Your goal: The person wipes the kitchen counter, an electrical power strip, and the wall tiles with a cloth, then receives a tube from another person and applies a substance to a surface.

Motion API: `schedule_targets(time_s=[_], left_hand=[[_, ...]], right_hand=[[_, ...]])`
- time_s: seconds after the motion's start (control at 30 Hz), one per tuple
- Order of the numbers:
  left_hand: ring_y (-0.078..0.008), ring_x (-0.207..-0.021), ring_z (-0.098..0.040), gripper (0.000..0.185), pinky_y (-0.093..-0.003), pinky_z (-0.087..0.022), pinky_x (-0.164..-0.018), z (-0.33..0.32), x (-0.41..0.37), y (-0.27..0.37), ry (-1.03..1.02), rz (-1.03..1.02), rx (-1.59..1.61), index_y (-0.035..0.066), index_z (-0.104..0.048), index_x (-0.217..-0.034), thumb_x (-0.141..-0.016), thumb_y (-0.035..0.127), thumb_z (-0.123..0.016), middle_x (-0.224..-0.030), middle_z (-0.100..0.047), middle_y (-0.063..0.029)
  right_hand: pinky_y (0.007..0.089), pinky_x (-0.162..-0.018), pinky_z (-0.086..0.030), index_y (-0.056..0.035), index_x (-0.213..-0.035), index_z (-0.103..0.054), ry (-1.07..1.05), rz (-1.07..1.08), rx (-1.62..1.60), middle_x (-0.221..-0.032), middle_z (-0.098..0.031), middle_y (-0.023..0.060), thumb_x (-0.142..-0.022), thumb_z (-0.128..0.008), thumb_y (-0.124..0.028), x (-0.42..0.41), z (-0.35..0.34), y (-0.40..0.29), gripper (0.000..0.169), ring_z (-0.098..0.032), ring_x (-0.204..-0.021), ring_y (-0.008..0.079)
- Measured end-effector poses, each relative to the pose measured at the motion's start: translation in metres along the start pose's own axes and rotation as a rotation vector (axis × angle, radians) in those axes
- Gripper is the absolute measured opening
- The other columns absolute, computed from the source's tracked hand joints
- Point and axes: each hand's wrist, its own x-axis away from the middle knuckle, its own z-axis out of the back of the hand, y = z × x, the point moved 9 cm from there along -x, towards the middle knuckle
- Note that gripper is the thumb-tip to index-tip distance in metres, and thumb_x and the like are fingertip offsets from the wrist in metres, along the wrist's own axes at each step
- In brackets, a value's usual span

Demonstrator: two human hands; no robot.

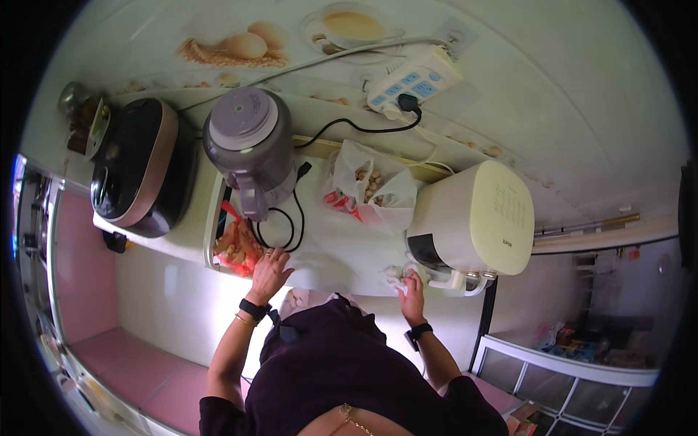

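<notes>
My left hand (268,273) rests at the front edge of the white countertop (332,250), fingers spread. Just beyond its fingertips lies a coiled black power cord (292,229). A red mesh-like bag of what looks like ginger (238,248) sits to its left. In my right hand (414,297) is a crumpled white cloth or tissue (401,274), pressed on the counter's front edge. Right beside that hand stands a cream Supor appliance (469,218) with a dark front panel, probably an air fryer. A white plastic bag (401,201) holding small round brownish items is behind the cloth.
A grey-purple lidded appliance with a handle (248,147) stands behind the ginger bag. Further left is a black rice cooker (144,169). A white power strip (414,82) hangs on the wall with a black plug and cable. A white-framed glass panel (567,376) is at lower right.
</notes>
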Motion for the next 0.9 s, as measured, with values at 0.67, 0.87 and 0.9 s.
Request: schedule_targets(time_s=[0.67,0.87,0.9], left_hand=[[-0.0392,-0.143,-0.006,0.117,-0.0488,-0.013,-0.115,-0.058,0.063,-0.011,-0.216,0.163,-0.121,0.012,-0.015,-0.150,-0.062,0.057,-0.076,-0.155,-0.007,-0.0202],[-0.0392,-0.143,-0.008,0.117,-0.0495,-0.015,-0.115,-0.064,0.062,-0.012,-0.288,0.264,-0.136,0.013,-0.017,-0.149,-0.059,0.055,-0.079,-0.155,-0.006,-0.0194],[-0.0406,-0.140,-0.018,0.106,-0.0505,-0.020,-0.112,-0.060,0.058,-0.009,-0.319,0.311,-0.121,0.012,-0.025,-0.147,-0.064,0.052,-0.078,-0.153,-0.015,-0.0212]], right_hand=[[0.0427,-0.090,-0.042,-0.0164,-0.121,-0.057,-0.407,0.532,0.078,-0.126,-0.050,0.0037,-0.077,-0.070,-0.023,-0.064,-0.040,-0.090,0.046,-0.048,-0.102,0.0318],[0.0437,-0.088,-0.045,-0.0145,-0.120,-0.057,-0.355,0.423,0.117,-0.115,-0.051,0.0098,-0.075,-0.071,-0.015,-0.061,-0.043,-0.071,0.048,-0.050,-0.103,0.0340],[0.0440,-0.086,-0.046,-0.0159,-0.121,-0.056,-0.312,0.456,0.102,-0.114,-0.050,0.0108,-0.074,-0.071,-0.013,-0.075,-0.057,-0.087,0.049,-0.050,-0.102,0.0355]])
